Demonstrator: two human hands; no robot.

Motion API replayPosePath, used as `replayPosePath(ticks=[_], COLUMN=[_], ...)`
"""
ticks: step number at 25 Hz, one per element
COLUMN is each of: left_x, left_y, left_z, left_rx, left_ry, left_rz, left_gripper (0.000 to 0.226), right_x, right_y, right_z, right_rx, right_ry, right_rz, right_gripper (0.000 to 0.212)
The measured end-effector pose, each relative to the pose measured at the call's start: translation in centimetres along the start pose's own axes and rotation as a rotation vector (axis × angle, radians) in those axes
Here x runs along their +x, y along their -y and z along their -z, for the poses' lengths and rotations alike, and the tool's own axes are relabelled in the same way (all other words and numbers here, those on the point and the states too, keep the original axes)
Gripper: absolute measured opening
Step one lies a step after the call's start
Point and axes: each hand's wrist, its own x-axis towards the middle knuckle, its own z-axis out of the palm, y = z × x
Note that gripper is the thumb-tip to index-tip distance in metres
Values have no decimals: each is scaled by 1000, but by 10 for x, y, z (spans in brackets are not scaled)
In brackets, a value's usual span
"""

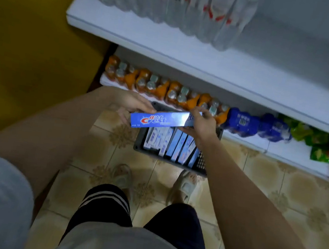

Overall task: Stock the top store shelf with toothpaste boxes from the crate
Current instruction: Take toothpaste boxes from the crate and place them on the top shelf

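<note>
A blue Crest toothpaste box (160,120) is held level above a dark plastic crate (140,142) on the tiled floor. My left hand (131,103) holds the box's left end, fingers over its top edge. My right hand (201,123) grips the right end. Several more toothpaste boxes (174,145) stand on edge inside the crate. A white shelf (171,46) runs across the upper view, well above the crate.
Clear water bottles (169,1) stand in rows on the white shelf. The bottom shelf holds orange drink packs (158,88), blue bottle packs (243,122) and green snack bags (311,137). A yellow wall is on the left. My sandalled feet stand just behind the crate.
</note>
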Motion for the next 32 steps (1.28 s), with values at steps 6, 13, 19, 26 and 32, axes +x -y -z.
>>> replayPosePath(ticks=[6, 13, 19, 26, 32], left_x=[-106, -178, -271, -392, -470], left_y=[-19, -38, -77, -125, -169], left_z=[46, 95, 136, 168, 188], left_rx=[154, 299, 468, 509, 512], left_ry=[-94, -54, -181, -341, -503], left_rz=[-143, -192, -245, -379, -430], left_gripper=[35, 51, 38, 52, 33], right_x=[-68, -124, -181, -277, -324], right_y=[59, 114, 189, 305, 373], right_z=[-44, -83, -94, -114, -121], right_rx=[-34, -69, -475, -1014, -1071], right_ry=[61, 150, 210, 254, 253], right_rz=[129, 207, 372, 793, 1008], right_gripper=[11, 9, 28, 46, 43])
